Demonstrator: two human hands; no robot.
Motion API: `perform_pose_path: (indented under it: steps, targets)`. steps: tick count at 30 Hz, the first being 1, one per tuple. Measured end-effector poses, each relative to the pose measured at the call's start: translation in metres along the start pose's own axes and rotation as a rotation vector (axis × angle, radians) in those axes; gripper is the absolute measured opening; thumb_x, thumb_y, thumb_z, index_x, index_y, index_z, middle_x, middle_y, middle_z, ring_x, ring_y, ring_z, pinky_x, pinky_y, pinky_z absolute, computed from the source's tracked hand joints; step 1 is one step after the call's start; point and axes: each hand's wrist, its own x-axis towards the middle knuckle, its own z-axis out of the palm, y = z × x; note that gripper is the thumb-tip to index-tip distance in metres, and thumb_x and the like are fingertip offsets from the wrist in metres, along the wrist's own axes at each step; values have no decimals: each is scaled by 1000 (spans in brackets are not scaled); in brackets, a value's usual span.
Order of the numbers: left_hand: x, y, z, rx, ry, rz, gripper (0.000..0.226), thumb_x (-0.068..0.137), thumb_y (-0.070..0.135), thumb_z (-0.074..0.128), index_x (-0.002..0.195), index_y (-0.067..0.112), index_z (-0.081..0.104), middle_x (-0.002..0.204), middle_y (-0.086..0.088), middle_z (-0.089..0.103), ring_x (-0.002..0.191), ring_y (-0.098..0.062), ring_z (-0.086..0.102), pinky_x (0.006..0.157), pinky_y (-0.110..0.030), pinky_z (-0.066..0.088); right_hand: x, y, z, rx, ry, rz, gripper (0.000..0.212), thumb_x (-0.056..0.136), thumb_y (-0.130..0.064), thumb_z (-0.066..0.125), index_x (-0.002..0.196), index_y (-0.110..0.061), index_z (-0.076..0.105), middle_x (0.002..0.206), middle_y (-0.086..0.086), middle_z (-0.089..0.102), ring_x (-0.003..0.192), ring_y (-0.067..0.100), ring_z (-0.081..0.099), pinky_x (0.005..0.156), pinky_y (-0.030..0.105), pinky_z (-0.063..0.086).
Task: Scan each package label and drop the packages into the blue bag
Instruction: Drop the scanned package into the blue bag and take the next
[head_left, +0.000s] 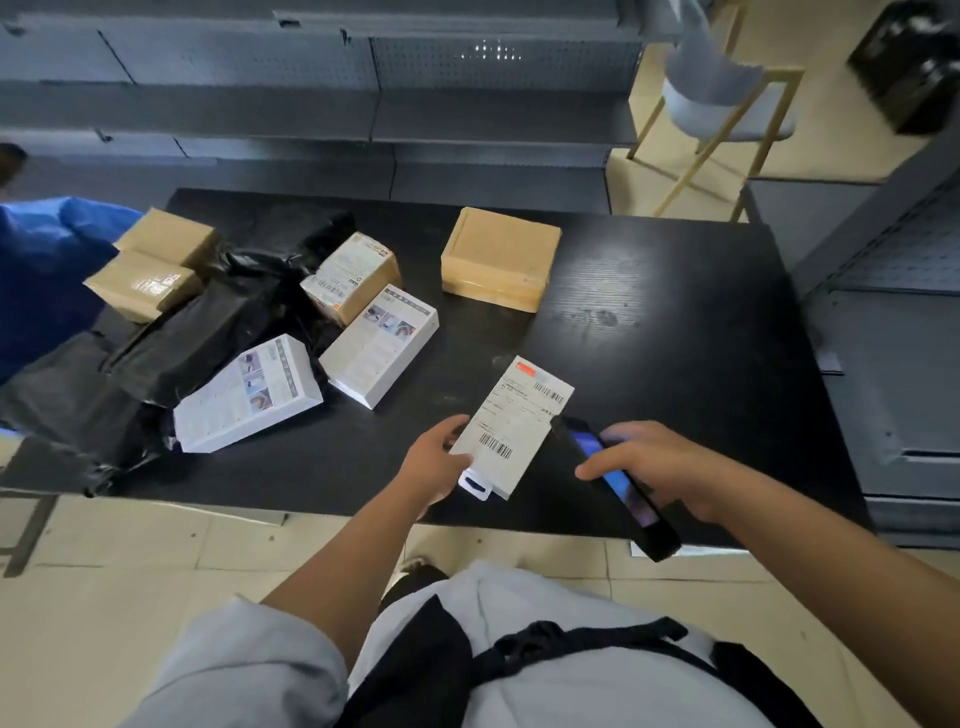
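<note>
Above the near edge of the black wooden table (675, 322), the left hand (436, 462) pinches a flat white labelled package (511, 426) by its lower left corner (barcodes face up). Just beside it, the right hand (660, 467) grips a black handheld scanner (618, 486), fingers curled over its lit screen. At far left sits the blue plastic bag (47, 270), well apart.

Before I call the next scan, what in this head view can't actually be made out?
- Blue bag: cut off by the left edge; its opening is not visible.
- Label text on the white package in the left hand: too small to read.
- Handheld scanner in the right hand: screen blurred, partly covered by fingers.
- Black poly bags: no labels visible.
</note>
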Motion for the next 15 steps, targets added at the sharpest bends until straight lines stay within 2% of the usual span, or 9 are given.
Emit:
perform_pose_path:
  steps: [2, 4, 8, 12, 15]
  targets:
    - [2, 0, -2, 43, -39, 27, 54, 94, 3, 62, 142, 26, 53, 135, 3, 65, 111, -13, 61, 79, -22, 50, 5, -10, 7, -81, 17, 49, 35, 76, -23, 84, 90, -7, 56, 71, 13, 55, 46, 22, 53, 45, 24, 45]
    - [5, 0, -6, 82, -75, 53, 53, 94, 4, 63, 140, 28, 53, 134, 3, 65, 111, -13, 61, 83, -25, 50, 10, -21, 15, -173, 31, 95, 37, 75, -25, 85, 87, -9, 54, 72, 10, 51, 46, 21, 51, 44, 20, 41]
    - [11, -3, -11, 165, -142, 102, 62, 94, 11, 66, 147, 34, 43, 138, 3, 62, 118, -18, 62, 101, -41, 53, 14, -41, 34, -278, 41, 201, 43, 71, -26, 86, 91, -7, 52, 75, 12, 51, 43, 22, 54, 44, 24, 46]
    - [18, -13, -13, 189, -176, 158, 69, 94, 16, 68, 151, 37, 37, 141, -1, 60, 115, -19, 64, 100, -46, 55, 6, -59, 52, -368, 68, 274, 35, 74, -23, 84, 82, -10, 53, 68, 11, 54, 37, 23, 53, 44, 23, 45]
    - [21, -18, -12, 153, -192, 200, 71, 93, 17, 67, 150, 44, 34, 140, -3, 60, 111, -21, 66, 98, -49, 56, 0, -69, 63, -394, 101, 319, 33, 76, -24, 83, 82, -13, 52, 73, 12, 57, 34, 20, 55, 43, 20, 44]
